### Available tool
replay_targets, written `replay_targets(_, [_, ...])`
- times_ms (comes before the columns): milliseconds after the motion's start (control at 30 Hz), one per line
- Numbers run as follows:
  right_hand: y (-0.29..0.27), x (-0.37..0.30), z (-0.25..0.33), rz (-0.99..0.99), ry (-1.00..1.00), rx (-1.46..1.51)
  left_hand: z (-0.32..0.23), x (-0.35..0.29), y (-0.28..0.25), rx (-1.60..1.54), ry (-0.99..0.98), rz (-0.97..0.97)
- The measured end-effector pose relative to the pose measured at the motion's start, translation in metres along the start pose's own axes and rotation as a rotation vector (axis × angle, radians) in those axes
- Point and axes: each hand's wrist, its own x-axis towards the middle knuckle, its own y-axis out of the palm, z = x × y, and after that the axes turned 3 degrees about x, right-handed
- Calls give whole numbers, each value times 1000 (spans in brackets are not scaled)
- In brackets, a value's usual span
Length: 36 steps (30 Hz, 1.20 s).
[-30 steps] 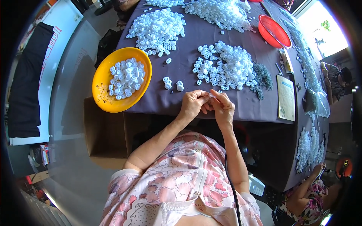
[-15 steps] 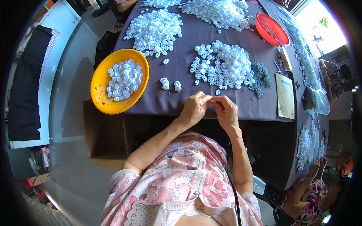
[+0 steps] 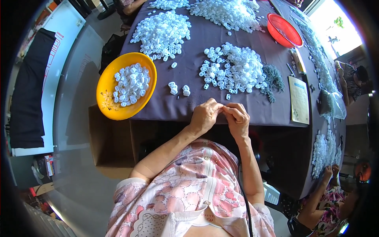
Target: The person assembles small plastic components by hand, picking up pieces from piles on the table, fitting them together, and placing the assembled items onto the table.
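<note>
together, left hand (image 3: 204, 115) and right hand (image 3: 237, 117) pinch; two bowls.

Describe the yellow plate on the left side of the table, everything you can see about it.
The yellow plate is round and shallow, looks like smooth plastic, with a small flower print near its lower left rim. It lies flat at the table's left corner, its outer edge hanging past the dark purple cloth. A heap of small white plastic pieces fills its upper right part; the rest is bare. No hand touches it; the left hand is off to its right.
</note>
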Motion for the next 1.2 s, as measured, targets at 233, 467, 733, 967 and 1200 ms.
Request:
replay_targets(233, [3,-3,-3,-18,37,-11,1,0,1,86,52,8])
replay_targets(467, [6,-4,-5,-36,15,-9,-1,0,1,129,57,7])
replay_targets(733, [8,-4,-7,-51,-16,-14,1,-3,3,141,75,-5])
replay_targets(967, [7,-5,-8,-53,-89,-53,0,0,2,163,129,29])
replay_targets(1200, [6,-4,-9,-20,-111,-85,1,1,3,201,130,45])
